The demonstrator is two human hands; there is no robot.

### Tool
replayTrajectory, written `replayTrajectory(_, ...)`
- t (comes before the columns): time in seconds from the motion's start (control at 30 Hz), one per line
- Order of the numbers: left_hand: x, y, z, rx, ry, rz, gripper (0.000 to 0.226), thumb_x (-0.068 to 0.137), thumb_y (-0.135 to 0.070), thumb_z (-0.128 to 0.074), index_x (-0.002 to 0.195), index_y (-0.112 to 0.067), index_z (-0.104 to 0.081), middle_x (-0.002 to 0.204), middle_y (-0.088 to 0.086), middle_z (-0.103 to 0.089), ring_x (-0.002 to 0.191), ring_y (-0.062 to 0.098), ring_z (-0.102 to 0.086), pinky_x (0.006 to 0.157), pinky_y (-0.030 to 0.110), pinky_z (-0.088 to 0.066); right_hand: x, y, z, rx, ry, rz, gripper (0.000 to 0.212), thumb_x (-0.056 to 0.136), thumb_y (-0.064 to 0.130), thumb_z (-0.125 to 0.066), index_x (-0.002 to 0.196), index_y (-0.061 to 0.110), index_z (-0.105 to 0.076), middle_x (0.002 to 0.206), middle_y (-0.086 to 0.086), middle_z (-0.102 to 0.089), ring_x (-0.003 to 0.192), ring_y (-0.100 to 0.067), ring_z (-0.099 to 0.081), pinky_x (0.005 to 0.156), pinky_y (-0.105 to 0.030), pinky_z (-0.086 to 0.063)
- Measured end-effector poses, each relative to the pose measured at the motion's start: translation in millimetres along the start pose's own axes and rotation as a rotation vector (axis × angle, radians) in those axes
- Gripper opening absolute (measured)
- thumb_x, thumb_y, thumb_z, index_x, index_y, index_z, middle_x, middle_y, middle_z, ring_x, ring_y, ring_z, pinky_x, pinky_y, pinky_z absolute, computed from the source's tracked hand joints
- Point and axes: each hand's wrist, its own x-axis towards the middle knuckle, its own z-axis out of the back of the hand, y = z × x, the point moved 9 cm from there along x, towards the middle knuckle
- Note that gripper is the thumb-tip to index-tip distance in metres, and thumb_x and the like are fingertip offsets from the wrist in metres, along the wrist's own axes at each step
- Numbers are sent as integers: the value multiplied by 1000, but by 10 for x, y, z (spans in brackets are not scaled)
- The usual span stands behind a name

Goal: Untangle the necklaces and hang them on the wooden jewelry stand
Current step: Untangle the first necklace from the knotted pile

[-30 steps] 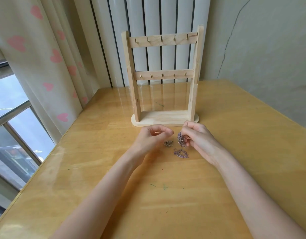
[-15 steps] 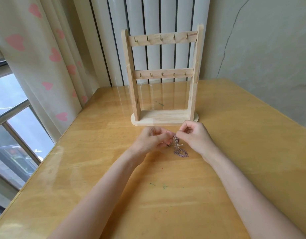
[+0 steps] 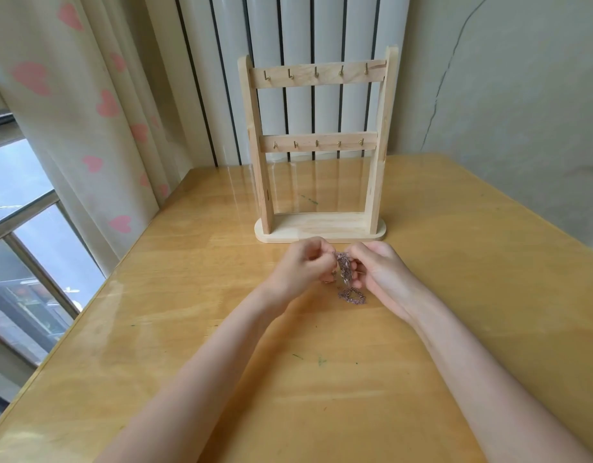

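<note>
**Status: Untangling in Progress, No Necklace Hung**

From my remote station I read the scene left to right. A cream curtain with pink hearts [image 3: 97, 105] borders the glossy yellow wooden table [image 3: 188, 329] along its left edge, with a window below it. The left hand [image 3: 301, 265] is curled closed, its fingertips pinching the raised clump of fine pinkish metal chain [image 3: 344, 267]. The right hand [image 3: 378, 272] is likewise closed on the same clump from the opposite side. A second coil of pinkish chain [image 3: 352, 296] lies flat on the table just below the hands; I cannot tell whether it is joined to the held clump.

Progress: I judge the task to be at an early stage. The pale wooden jewelry stand with two hook rails [image 3: 316, 145] stands upright just beyond the hands, and every visible brass hook is bare. Separation and all hanging remain.

Clearance: the table surface is open to the right and towards me. The stand base sits close to the knuckles, so I would lift chains upward rather than push forward.
</note>
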Motion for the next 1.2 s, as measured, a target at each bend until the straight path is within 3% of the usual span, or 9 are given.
replayTrajectory(0.1,-52,152,-68,-502,55,252,23,92,-6,-45,73,-14,-56,62,-3,-59,57,4,-54,60,16,-53,-5,46,-49,-36,23,53,17,90,2,-45,76,4,-53,60,-2,-46,55,-11,-41,50,-22,-33)
replayTrajectory(0.17,-68,225,-95,-598,58,343,25,91,-4,-43,71,-10,-57,59,-2,-60,53,5,-55,57,18,-54,-15,88,-1,-108,-24,95,20,90,5,-52,70,6,-57,61,0,-53,56,-11,-46,54,-22,-38)
replayTrajectory(0.27,-41,279,-2,-573,-18,357,23,91,-5,-46,71,-8,-57,60,-1,-61,52,5,-56,59,19,-56,-50,218,194,-146,-169,204,13,85,11,-63,72,11,-64,62,1,-56,55,-9,-47,54,-17,-40)
replayTrajectory(0.47,-38,299,45,-541,-50,321,23,90,-4,-47,71,-5,-59,63,1,-60,58,7,-56,67,20,-56,-77,297,46,-243,-85,258,9,78,9,-72,72,16,-69,70,5,-66,55,3,-54,58,-12,-45)
replayTrajectory(0.63,-55,245,2,-402,3,288,24,89,-7,-47,69,-8,-60,62,-2,-58,57,5,-53,68,20,-55,-60,202,103,-192,-95,169,7,78,4,-71,75,10,-69,71,4,-66,56,3,-55,58,-12,-45)
replayTrajectory(0.73,-41,229,42,-324,-30,280,24,88,-10,-45,66,-13,-53,62,-1,-53,55,7,-48,61,20,-52,-51,153,116,-78,-76,98,5,79,-1,-67,77,3,-67,70,-2,-62,62,-6,-53,57,-17,-43)
replayTrajectory(0.83,-34,232,78,-247,-25,285,21,86,-13,-41,66,-16,-47,60,-2,-46,56,12,-42,58,20,-46,-32,127,119,63,-64,46,15,81,-6,-60,69,2,-63,63,-3,-55,60,-11,-46,56,-21,-36)
replayTrajectory(1.0,-72,276,-86,-354,106,395,20,85,-16,-36,67,-17,-43,57,-5,-46,53,10,-40,60,21,-45,-29,93,54,220,-58,21,22,83,-7,-50,65,5,-52,59,-2,-48,59,-11,-43,51,-20,-34)
replayTrajectory(1.2,-80,315,-55,-524,21,361,14,89,-6,-55,76,-7,-59,71,0,-57,61,8,-56,66,22,-57,-33,142,46,-22,-76,119,27,78,-15,-53,68,9,-46,66,-7,-51,62,-16,-44,54,-18,-39)
